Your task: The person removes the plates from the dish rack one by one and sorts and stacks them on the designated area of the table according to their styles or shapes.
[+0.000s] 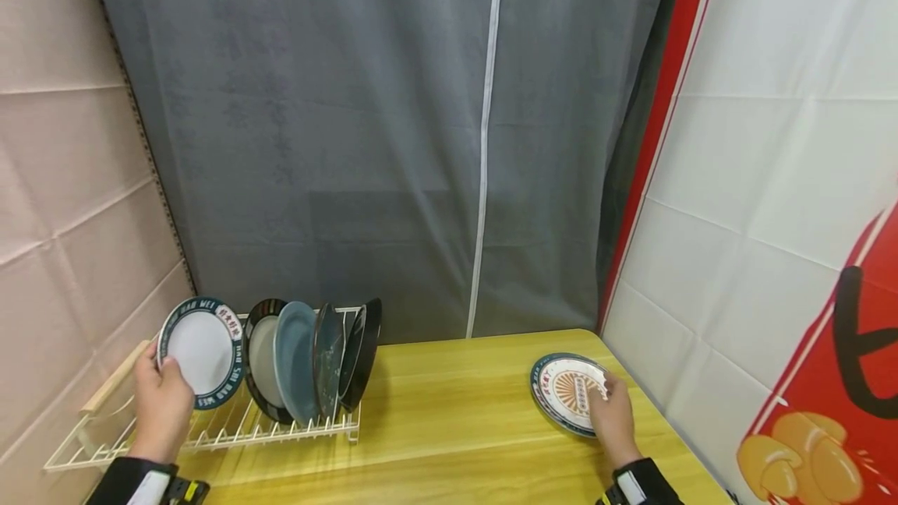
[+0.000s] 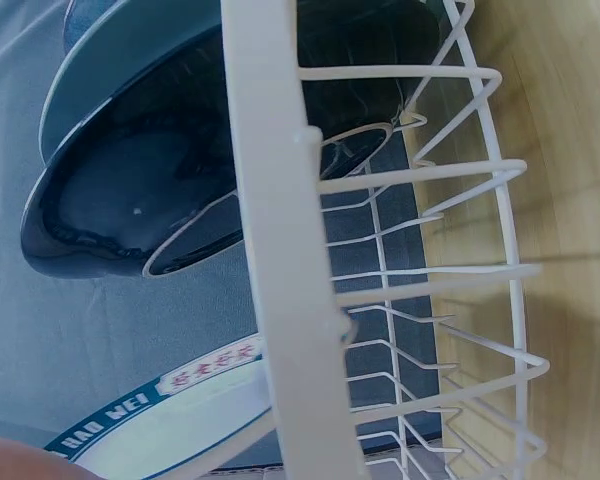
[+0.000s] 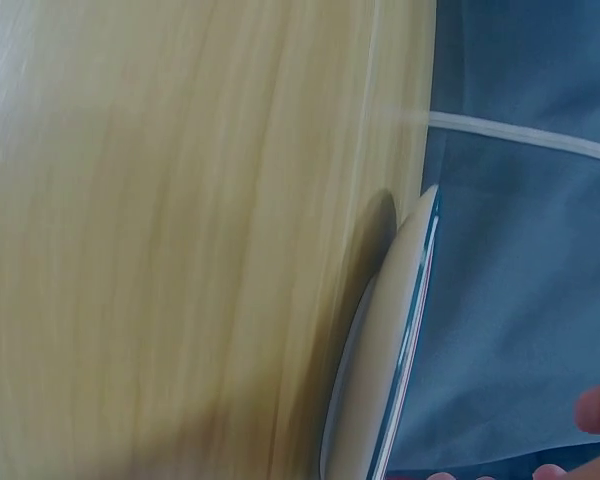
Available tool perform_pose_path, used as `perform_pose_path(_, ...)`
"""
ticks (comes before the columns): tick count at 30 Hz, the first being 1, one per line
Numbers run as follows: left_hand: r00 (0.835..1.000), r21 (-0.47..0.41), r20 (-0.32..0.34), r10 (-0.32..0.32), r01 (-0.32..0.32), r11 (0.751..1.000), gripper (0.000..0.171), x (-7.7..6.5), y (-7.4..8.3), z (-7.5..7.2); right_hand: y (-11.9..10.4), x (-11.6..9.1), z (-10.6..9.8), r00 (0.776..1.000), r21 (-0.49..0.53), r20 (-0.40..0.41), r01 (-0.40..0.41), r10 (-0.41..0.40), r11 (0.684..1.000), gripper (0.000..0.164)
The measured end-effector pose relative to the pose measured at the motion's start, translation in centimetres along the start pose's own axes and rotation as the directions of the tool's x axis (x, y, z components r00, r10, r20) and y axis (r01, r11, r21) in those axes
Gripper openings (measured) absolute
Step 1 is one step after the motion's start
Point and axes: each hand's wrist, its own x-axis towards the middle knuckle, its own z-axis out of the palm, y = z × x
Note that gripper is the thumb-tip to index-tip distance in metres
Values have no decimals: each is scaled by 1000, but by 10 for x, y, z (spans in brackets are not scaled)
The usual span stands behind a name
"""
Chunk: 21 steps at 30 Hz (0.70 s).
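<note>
At the left, my left hand (image 1: 163, 404) grips the lower left rim of a white plate (image 1: 203, 352) with a teal lettered border, thumb over its face. This plate stands on edge, overlapping the wire dish rack (image 1: 245, 433). Through the left wrist view, the plate (image 2: 195, 420) shows behind the rack's white bar (image 2: 280, 250). Over the right rim of a second lettered plate (image 1: 561, 400), with a sunburst centre, is my right hand (image 1: 614, 419). The right wrist view has this plate (image 3: 385, 360) low over the table, its thumb and fingertips apart, nothing between them.
Beside the held plate, the rack carries a black-rimmed grey plate (image 1: 266, 361), a light blue plate (image 1: 296, 361), a dark speckled plate (image 1: 327, 361) and black dishes (image 1: 366, 353). A grey curtain (image 1: 393, 139) hangs behind the yellow wooden table (image 1: 449, 411). Fabric walls flank both sides.
</note>
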Motion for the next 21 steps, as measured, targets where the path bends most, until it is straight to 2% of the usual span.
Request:
perform_pose_path(4,998,-41,-54,33,-36,999,61,-4,4,4,-6,-3,3,1000,6,5,8,-8,1000,63)
perform_pose_path(9,995,-85,-92,42,-50,995,60,-10,13,8,-10,-6,6,999,26,14,38,-38,999,63)
perform_pose_path(16,979,-64,-155,130,-142,988,58,-17,20,14,-27,-14,10,995,107,74,59,-67,992,62)
perform_pose_path(21,971,-60,-167,173,-185,981,58,-18,24,16,-38,-21,17,990,132,91,97,-110,986,60)
